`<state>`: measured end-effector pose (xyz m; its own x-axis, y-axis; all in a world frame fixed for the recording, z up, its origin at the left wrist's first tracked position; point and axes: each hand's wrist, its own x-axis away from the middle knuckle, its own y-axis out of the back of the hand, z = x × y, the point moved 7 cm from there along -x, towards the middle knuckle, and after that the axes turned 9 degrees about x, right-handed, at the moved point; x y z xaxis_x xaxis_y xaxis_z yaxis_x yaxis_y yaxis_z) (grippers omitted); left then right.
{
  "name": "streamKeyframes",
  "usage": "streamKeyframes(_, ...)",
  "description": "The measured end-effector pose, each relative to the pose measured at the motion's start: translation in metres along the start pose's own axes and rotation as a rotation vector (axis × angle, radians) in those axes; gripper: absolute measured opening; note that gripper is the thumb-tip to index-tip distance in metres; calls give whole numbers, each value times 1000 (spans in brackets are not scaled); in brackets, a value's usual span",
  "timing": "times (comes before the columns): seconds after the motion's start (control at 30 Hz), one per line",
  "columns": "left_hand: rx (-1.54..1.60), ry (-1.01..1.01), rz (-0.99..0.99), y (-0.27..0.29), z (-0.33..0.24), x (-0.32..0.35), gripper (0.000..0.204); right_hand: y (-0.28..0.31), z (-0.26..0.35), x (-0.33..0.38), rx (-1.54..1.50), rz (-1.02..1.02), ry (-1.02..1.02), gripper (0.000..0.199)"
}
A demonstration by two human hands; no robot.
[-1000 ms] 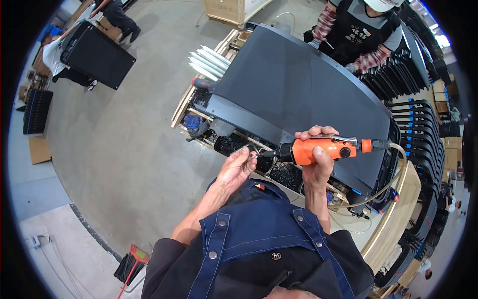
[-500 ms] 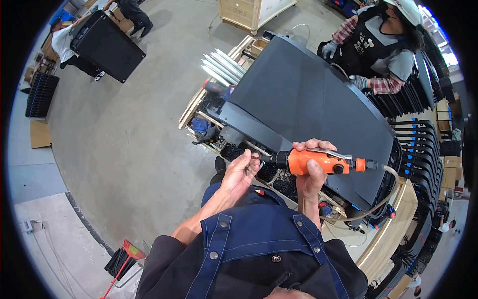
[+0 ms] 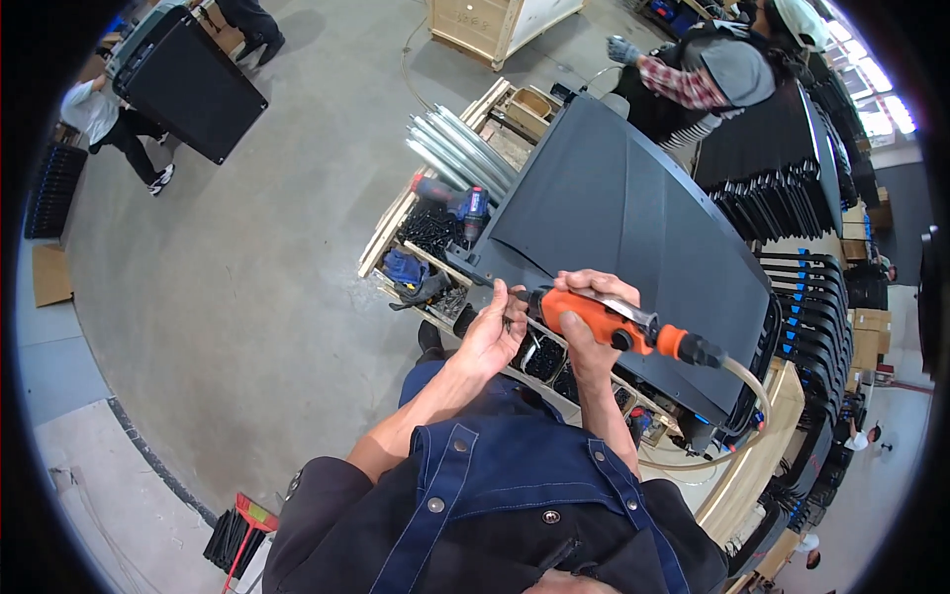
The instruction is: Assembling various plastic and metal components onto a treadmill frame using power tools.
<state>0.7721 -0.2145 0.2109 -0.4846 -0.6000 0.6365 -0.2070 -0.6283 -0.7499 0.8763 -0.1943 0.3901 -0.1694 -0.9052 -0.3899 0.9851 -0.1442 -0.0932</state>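
My right hand (image 3: pixel 597 346) is wrapped round an orange air screwdriver (image 3: pixel 579 312) with a metal lever on top and a hose (image 3: pixel 760 401) at its rear. The tool lies tilted, its dark nose pointing left. At that nose my left hand (image 3: pixel 487 337) pinches with thumb and fingers; whatever small part is between them is too hidden to name. Just beyond both hands lies a large dark grey panel (image 3: pixel 633 218) on a wooden workbench. Bins of small black parts (image 3: pixel 544 356) sit below the tool, partly covered by my hands.
A cordless drill (image 3: pixel 473 210), silver tubes (image 3: pixel 460 144) and blue gloves (image 3: pixel 404 265) lie on the bench's left side. A co-worker (image 3: pixel 712 84) bends over at the far right, near stacked black panels (image 3: pixel 777 183). At the far left a person (image 3: pixel 114 124) handles a big black case (image 3: pixel 198 89).
The air screwdriver has tipped, its rear dropping and its nose rising, and shifted slightly left with my right hand. The co-worker has turned away from the panel. The black case has moved left.
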Motion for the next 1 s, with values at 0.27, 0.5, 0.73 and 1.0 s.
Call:
streamKeyframes(0.27, -3, 166, 52, 4, -28, -20, 36, -48, -39, -23, 202, 86, -19, 49)
streamKeyframes(0.5, -239, 229, 76, 25, -33, 6, 40, -65, -63, -38, 195, 121, -210, 46)
streamKeyframes(0.73, -356, 339, -20, 52, -34, 30, 39, -81, -60, -36, 188, 185, -157, 47)
streamKeyframes(1.0, -496, 339, 24, 33, -38, 41, 38, -82, -65, -32, 226, 156, -170, 45)
